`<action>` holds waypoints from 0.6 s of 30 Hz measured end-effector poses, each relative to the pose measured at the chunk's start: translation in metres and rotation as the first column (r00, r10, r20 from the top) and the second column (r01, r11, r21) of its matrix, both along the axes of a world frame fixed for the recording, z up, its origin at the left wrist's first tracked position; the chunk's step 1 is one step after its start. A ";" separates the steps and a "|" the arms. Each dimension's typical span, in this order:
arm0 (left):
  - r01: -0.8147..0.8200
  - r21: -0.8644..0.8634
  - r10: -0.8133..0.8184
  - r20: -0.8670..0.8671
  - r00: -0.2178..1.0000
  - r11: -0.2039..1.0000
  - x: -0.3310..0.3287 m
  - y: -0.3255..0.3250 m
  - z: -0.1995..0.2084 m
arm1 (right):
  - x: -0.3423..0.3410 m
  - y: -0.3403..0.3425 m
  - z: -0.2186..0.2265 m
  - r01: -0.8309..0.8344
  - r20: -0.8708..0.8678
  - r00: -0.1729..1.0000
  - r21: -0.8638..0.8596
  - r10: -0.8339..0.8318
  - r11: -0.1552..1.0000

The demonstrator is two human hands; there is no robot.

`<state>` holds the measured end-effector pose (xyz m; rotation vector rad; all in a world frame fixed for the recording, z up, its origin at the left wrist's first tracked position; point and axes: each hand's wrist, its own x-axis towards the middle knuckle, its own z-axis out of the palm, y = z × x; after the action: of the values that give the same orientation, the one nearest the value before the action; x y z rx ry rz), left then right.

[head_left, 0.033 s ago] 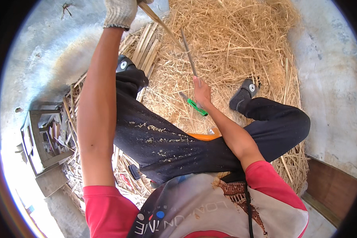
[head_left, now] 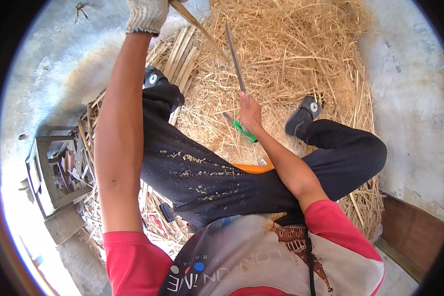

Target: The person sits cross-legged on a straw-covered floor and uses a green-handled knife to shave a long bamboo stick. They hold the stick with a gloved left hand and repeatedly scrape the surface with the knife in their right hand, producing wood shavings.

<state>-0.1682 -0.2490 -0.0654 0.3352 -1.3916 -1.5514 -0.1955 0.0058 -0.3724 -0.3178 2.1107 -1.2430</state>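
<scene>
At the top edge, my left hand (head_left: pixel 147 15) wears a knitted, pale work glove and is closed on a flat bamboo-like strip (head_left: pixel 195 22). The strip slants down to the right over the shavings; its far end is blurred. My bare right hand (head_left: pixel 250 112) is wrapped round a long, narrow knife (head_left: pixel 235 56), whose grip is hidden in the fist. Its blade points away from me, just right of the strip's lower end. Beside that hand, a green-handled cutter (head_left: pixel 244 131) lies on the shavings.
Pale curly shavings (head_left: pixel 301 44) cover the floor between my legs and beyond. Flat strips (head_left: pixel 180 56) lie bundled by my left foot. Concrete walls (head_left: pixel 409 98) rise on both sides. A wooden frame (head_left: pixel 44 172) stands at left. Something orange (head_left: pixel 254 168) shows beside my thigh.
The knife blade has slid slightly farther from me along the strip's end. The strip's lower end now shows left of the blade, where before the two crossed. My left hand has barely moved.
</scene>
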 end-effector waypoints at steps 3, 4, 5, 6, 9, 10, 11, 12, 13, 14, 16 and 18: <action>0.013 0.063 -0.014 0.020 1.000 0.998 0.005 0.004 0.004 | 0.008 -0.001 -0.005 -0.060 -0.104 0.993 0.037 0.063 0.998; 0.032 0.054 -0.033 0.021 0.999 0.998 0.003 0.003 0.004 | 0.004 -0.001 -0.018 -0.082 -0.209 0.973 0.082 0.098 0.993; 0.051 0.045 -0.052 0.021 0.998 0.998 0.001 0.002 0.003 | 0.000 0.005 -0.030 -0.087 -0.179 0.978 0.135 0.111 0.987; 0.060 0.032 -0.061 0.021 0.998 0.998 0.002 0.001 0.003 | -0.003 0.007 -0.027 -0.069 -0.122 0.988 0.166 0.090 0.984; 0.038 0.023 -0.039 0.059 0.997 0.999 0.000 0.005 0.008 | -0.005 0.010 -0.015 -0.036 0.008 0.999 0.214 0.035 0.976; 0.006 0.012 -0.007 0.084 0.996 1.000 0.001 0.008 0.008 | -0.003 0.009 -0.007 -0.035 0.028 0.999 0.201 0.030 0.979; 0.031 0.008 -0.032 0.053 0.998 0.999 0.003 -0.001 0.005 | 0.000 0.009 -0.002 -0.033 0.048 0.999 0.188 0.025 0.982; 0.037 0.008 -0.037 0.048 0.998 0.999 0.004 0.000 0.005 | 0.004 0.010 -0.008 -0.021 -0.095 0.995 0.178 0.038 0.984; 0.041 0.009 -0.041 0.043 0.998 0.999 0.005 0.002 0.006 | 0.011 0.010 -0.014 -0.012 -0.235 0.971 0.166 0.051 0.986; 0.045 0.009 -0.045 0.038 0.998 0.999 0.005 0.003 0.007 | 0.015 0.010 -0.020 -0.006 -0.370 0.927 0.153 0.063 0.988; 0.074 0.017 -0.075 0.027 0.997 0.997 0.003 -0.001 0.004 | 0.008 0.013 -0.018 -0.055 -0.284 0.954 0.158 0.099 0.986; 0.092 -0.030 -0.091 0.042 0.995 0.995 0.004 -0.003 0.006 | 0.006 0.009 -0.019 -0.076 -0.265 0.956 0.191 0.125 0.979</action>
<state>-0.1647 -0.2517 -0.0596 0.2879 -1.4797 -1.6029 -0.1897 0.0147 -0.3909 -0.5377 2.3903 -0.9865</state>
